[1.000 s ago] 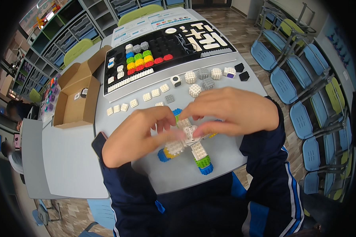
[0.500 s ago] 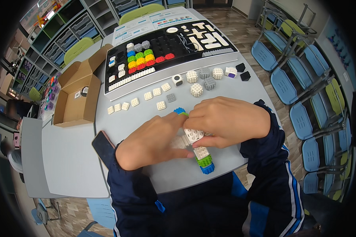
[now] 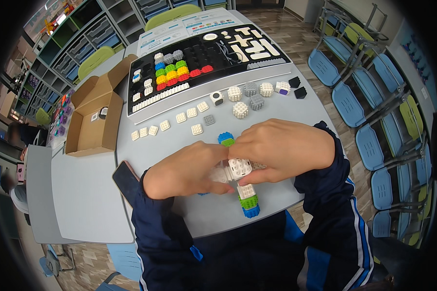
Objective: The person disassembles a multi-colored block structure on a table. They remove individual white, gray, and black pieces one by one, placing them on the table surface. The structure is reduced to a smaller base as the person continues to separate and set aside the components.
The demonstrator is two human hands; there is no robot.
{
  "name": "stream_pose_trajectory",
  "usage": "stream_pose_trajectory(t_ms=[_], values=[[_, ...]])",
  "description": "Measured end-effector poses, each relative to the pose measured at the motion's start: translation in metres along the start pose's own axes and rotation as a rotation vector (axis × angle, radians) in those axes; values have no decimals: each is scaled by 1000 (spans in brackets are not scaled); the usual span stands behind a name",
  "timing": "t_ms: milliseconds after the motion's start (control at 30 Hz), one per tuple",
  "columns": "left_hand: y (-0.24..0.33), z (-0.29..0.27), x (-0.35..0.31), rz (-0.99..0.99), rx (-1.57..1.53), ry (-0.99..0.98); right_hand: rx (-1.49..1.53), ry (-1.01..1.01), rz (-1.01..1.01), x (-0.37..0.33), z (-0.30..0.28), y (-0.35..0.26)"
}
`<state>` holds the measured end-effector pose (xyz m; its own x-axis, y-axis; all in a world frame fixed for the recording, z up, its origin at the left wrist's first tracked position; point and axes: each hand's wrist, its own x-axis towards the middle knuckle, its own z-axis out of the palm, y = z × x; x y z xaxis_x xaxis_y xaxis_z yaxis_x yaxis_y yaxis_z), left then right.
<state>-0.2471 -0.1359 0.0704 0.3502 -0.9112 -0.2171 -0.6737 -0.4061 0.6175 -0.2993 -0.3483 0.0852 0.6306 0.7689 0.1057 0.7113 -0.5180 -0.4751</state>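
An assembly of studded building blocks lies between my hands near the table's front edge. My right hand (image 3: 281,148) is closed, thumb and fingers pinching a white studded block (image 3: 239,167) in its middle. On the other side my left hand (image 3: 187,167) grips a pale, see-through block (image 3: 220,173) joined to it; its fingers hide part of that block. One arm of the assembly runs toward me, ending in a green block (image 3: 248,202) and a blue block (image 3: 251,212). Its far arm shows a blue end block (image 3: 225,137) beyond my fingers.
Beyond my hands stand a row of flat white tiles (image 3: 181,118) and several white and grey cubes (image 3: 240,110). A black sorting tray (image 3: 199,53) of coloured blocks lies behind them. On the left are an opened cardboard box (image 3: 93,119) and a phone (image 3: 126,178).
The assembly has turned slightly, so its far blue and green end shows more and its near end has shifted a little left and down. Both hands keep their hold.
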Motion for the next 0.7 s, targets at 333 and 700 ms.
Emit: stream_pose_trajectory(t_ms=[333, 700], values=[[18, 13, -15, -58, 186, 87, -52, -237, 253, 3, 2, 2], [-1, 31, -12, 54, 133, 226, 292, -248, 153, 10, 20, 29]])
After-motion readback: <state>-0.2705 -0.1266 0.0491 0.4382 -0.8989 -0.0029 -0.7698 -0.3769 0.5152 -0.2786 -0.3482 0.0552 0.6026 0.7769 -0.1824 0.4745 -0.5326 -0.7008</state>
